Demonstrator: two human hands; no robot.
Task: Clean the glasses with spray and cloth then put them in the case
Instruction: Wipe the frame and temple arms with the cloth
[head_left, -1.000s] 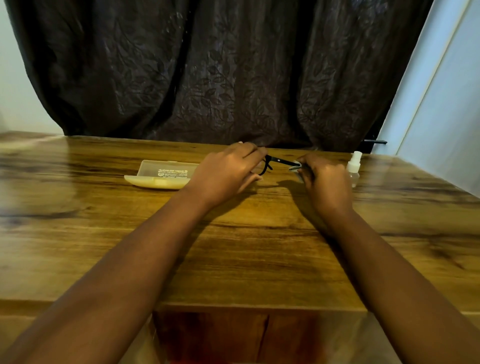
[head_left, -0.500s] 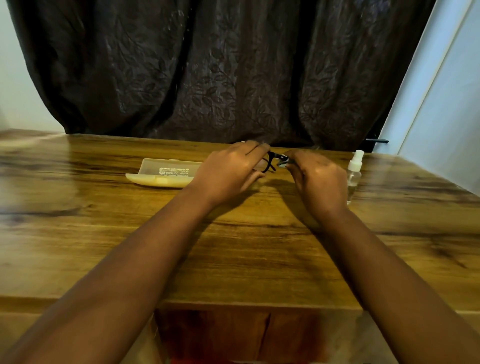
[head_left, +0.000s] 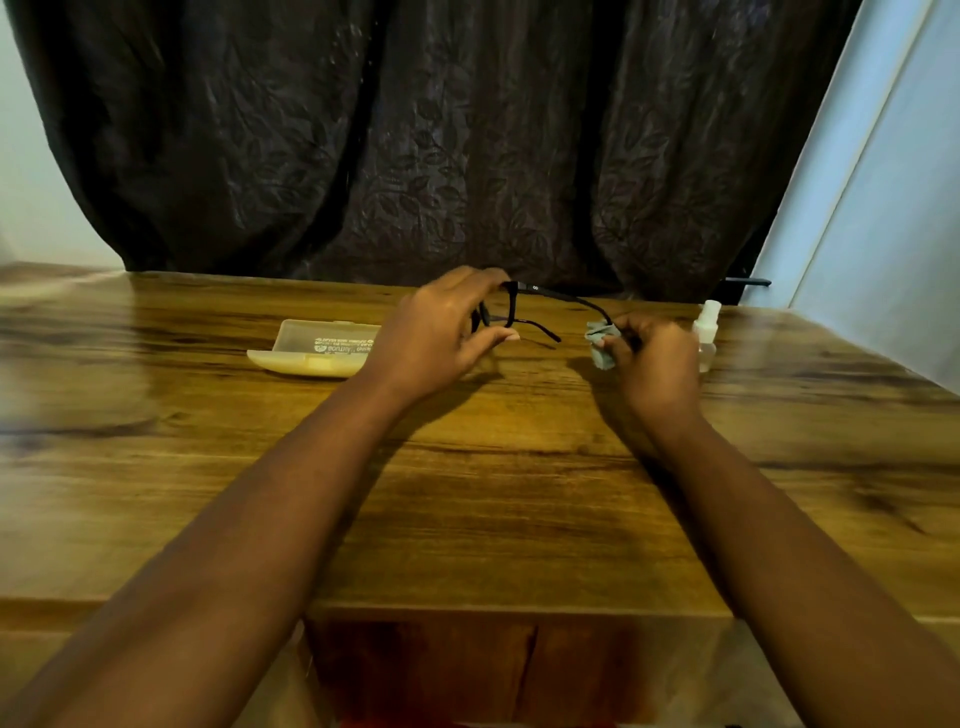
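The left hand (head_left: 441, 332) hides the lenses of the black-framed glasses (head_left: 540, 306); the pale translucent plastic case (head_left: 311, 353) has print too small to read; the right hand (head_left: 652, 358) covers most of the grey cloth (head_left: 600, 345) and part of the small clear spray bottle (head_left: 706, 332) near the tabletop's far right corner
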